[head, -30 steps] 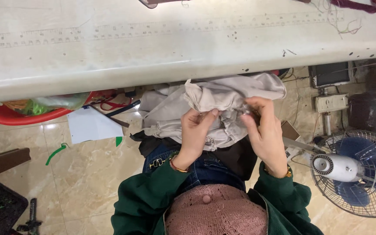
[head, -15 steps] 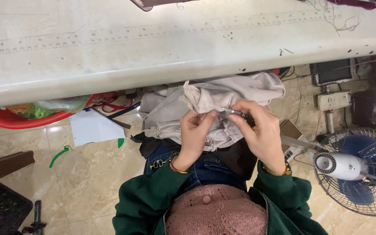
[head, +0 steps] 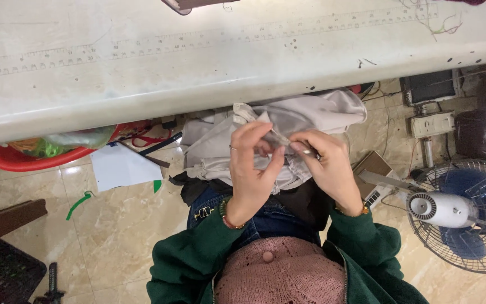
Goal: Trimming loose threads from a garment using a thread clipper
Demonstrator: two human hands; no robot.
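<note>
My left hand (head: 251,163) pinches grey cloth (head: 310,118) below counter (head: 142,73); right hand (head: 327,166) grips small metal tool, likely trimming seam. Next: steady, precise snip.

Bright, even indoor light; sharp focus

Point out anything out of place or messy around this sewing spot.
Loose thread scraps lie tangled on the white table. On the floor, a white paper sheet and green strips lie scattered beside the red basin.
</note>
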